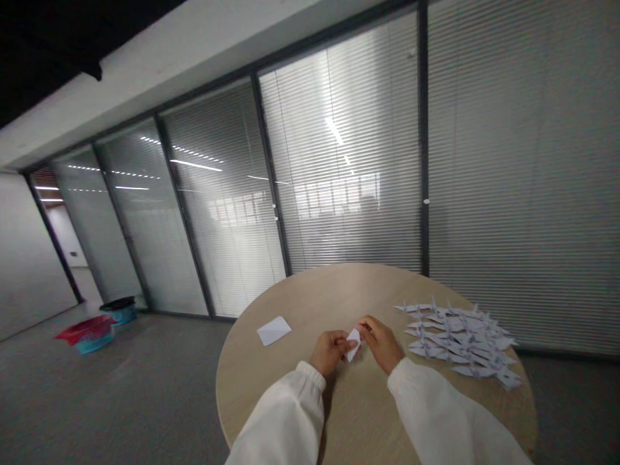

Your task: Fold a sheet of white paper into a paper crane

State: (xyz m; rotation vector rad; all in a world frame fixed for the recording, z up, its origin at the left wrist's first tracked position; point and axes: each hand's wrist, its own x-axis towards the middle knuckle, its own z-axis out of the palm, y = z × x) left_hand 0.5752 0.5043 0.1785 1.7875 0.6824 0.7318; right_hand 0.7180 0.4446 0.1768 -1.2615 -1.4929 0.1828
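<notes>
A small folded piece of white paper (353, 345) is held between my two hands, above the middle of the round table. My left hand (330, 351) pinches its left side with thumb and fingers. At its upper right edge, the fingers of my right hand (380, 340) are closed on the same paper. White paper sheets (274, 330), flat with a crease showing, lie on the table to the left. To the right of my hands, many folded white paper cranes (460, 342) stand in close rows.
The round wooden table (358, 284) has its far edge near glass partitions with blinds (349, 148). On the grey floor at the left stand two bins, one with a red liner (90, 330) and one with a black liner (119, 309).
</notes>
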